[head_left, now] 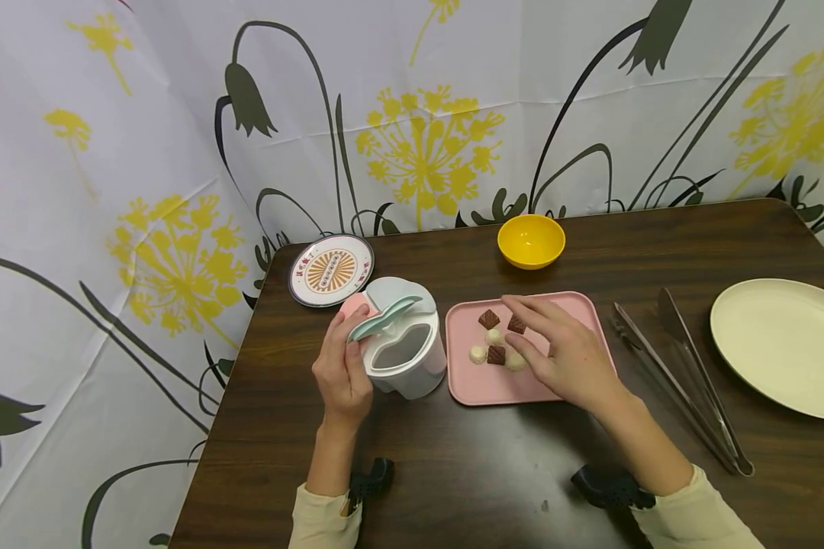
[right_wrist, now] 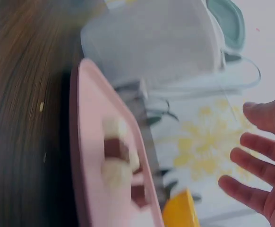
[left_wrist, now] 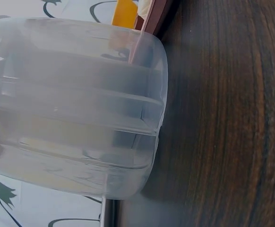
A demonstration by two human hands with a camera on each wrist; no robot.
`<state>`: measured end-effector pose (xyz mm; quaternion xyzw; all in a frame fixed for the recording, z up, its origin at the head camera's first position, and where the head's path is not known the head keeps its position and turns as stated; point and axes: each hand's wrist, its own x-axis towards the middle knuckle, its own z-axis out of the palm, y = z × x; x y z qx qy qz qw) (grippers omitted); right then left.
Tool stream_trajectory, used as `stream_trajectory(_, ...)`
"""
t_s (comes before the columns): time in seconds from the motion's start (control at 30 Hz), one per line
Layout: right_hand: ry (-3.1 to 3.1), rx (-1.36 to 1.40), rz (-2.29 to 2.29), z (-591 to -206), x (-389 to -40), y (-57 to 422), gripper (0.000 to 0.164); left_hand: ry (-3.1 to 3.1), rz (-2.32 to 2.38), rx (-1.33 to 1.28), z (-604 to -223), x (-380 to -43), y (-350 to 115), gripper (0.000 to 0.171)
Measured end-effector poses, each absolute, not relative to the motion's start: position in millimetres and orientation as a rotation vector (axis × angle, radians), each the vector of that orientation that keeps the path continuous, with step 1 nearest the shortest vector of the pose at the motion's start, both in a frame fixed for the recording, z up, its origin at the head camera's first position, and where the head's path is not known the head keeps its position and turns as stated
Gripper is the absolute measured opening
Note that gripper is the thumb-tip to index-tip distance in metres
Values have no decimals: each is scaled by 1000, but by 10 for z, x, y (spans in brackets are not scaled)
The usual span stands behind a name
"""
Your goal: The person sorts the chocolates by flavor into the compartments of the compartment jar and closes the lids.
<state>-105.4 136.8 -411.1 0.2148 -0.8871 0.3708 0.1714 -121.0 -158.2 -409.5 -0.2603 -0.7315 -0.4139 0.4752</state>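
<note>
A white translucent container (head_left: 408, 374) stands upright on the table, with an open compartment and a raised teal flap lid (head_left: 384, 319). My left hand (head_left: 343, 374) is at its left side and pinches that flap between thumb and fingers. My right hand (head_left: 566, 354) hovers over the pink tray (head_left: 463, 385), its fingers spread and holding nothing. On the tray lie brown chocolate pieces (head_left: 489, 319) and round white pieces (head_left: 477, 354), partly hidden by the hand. In the left wrist view the container's clear wall (left_wrist: 76, 104) fills much of the picture, and the left hand is mostly hidden.
Behind the tray stands a yellow bowl (head_left: 531, 242). A patterned plate (head_left: 332, 271) lies at the back left, close to the container. Metal tongs (head_left: 687, 381) lie right of the tray, beside a cream oval plate (head_left: 790, 347). A flowered cloth (head_left: 453, 46) hangs behind the table.
</note>
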Motion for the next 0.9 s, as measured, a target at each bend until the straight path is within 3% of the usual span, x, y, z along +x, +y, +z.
stream_trajectory(0.37,-2574,43,765,-4322,-657,2134,53,-1800,-1012,-641,-4096,-1207,-1586,33)
stream_trajectory(0.6,-2708,-334,715,-4380,-405,2523,61,-1840,-1009,-634,-4262,-1281,-1677,35)
stream_trajectory(0.9,-2909,-472,679,-4511,-300,2687,77,-1879,-1010,-679,-4332,-1291,-1746,35)
